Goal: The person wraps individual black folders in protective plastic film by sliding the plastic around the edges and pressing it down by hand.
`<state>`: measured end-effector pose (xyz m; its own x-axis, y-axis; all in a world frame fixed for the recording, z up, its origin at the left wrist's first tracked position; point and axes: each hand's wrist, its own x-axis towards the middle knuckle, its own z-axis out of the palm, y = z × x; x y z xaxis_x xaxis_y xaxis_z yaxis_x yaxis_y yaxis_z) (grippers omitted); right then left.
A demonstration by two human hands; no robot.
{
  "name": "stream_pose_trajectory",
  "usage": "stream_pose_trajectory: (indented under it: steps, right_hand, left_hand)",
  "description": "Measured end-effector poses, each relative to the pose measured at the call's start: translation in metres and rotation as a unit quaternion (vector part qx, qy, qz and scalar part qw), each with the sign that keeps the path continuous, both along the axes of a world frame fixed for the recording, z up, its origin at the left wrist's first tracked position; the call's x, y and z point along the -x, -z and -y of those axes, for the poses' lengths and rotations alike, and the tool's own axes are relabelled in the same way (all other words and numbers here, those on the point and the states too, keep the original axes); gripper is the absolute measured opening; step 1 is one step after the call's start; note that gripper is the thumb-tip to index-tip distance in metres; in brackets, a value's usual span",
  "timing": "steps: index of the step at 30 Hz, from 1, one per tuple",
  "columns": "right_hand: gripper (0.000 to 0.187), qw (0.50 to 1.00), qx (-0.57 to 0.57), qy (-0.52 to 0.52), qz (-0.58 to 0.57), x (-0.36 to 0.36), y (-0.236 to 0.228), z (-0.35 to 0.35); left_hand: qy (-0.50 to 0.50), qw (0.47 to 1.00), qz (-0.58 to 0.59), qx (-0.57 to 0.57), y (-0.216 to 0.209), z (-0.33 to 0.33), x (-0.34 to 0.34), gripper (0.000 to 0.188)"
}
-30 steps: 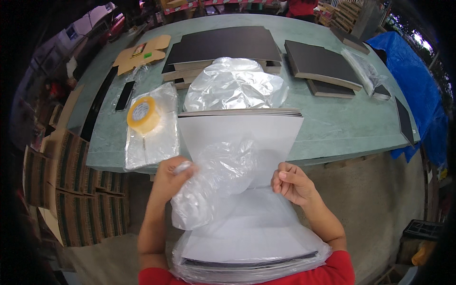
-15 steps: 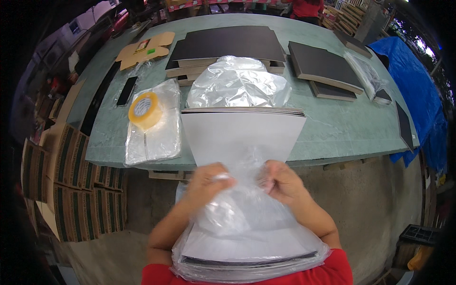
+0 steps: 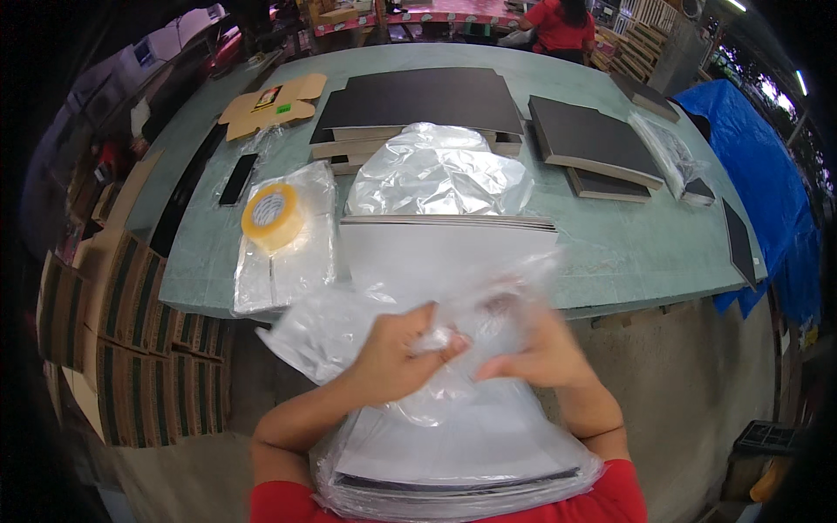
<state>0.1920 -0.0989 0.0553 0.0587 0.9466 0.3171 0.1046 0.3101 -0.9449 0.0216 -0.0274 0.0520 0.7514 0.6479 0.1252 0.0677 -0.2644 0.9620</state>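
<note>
My left hand [image 3: 403,356] is closed on the edge of a clear plastic bag [image 3: 323,331], pinching it between thumb and fingers. The loose film spreads out to the left and up past both hands. My right hand [image 3: 549,349] is just beside it, thumb stretched away from the fingers, which are blurred behind the raised film. Beneath the hands, a stack of white-faced boards [image 3: 445,444] in clear plastic rests against my body. Beyond them, another stack of white-faced boards [image 3: 445,248] leans at the table's near edge, its lower part covered by film.
The green table [image 3: 628,253] bears a tape roll [image 3: 273,216] on flat plastic bags [image 3: 305,261], a crumpled silvery plastic heap [image 3: 440,174], dark board stacks [image 3: 427,91], a phone-like black slab [image 3: 237,179] and unfolded cardboard [image 3: 296,96]. Cartons [image 3: 166,392] stand left. A person in red [image 3: 562,30] is beyond.
The plastic bag has swung up and out to the left. My left hand has moved right, and my right hand's fingers have spread behind the film. The view has shifted slightly.
</note>
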Motion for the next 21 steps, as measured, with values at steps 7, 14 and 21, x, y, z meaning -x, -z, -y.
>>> stream_pose_trajectory:
  steps: [7,14,21]
  right_hand:
    - [0.021,0.876,0.161,-0.412,-0.195,-0.006,0.044,-0.004]
    - [0.026,0.791,0.177,-0.489,-0.323,-0.035,0.027,0.003]
    - [0.035,0.612,0.174,-0.274,0.721,-0.035,0.030,0.009]
  left_hand:
    - [0.047,0.949,0.071,0.303,-0.019,-0.019,0.001,0.015]
    - [0.370,0.912,-0.056,0.166,-0.011,-0.046,0.025,0.015]
    - [0.442,0.848,-0.207,-0.207,-0.019,-0.010,0.030,0.010]
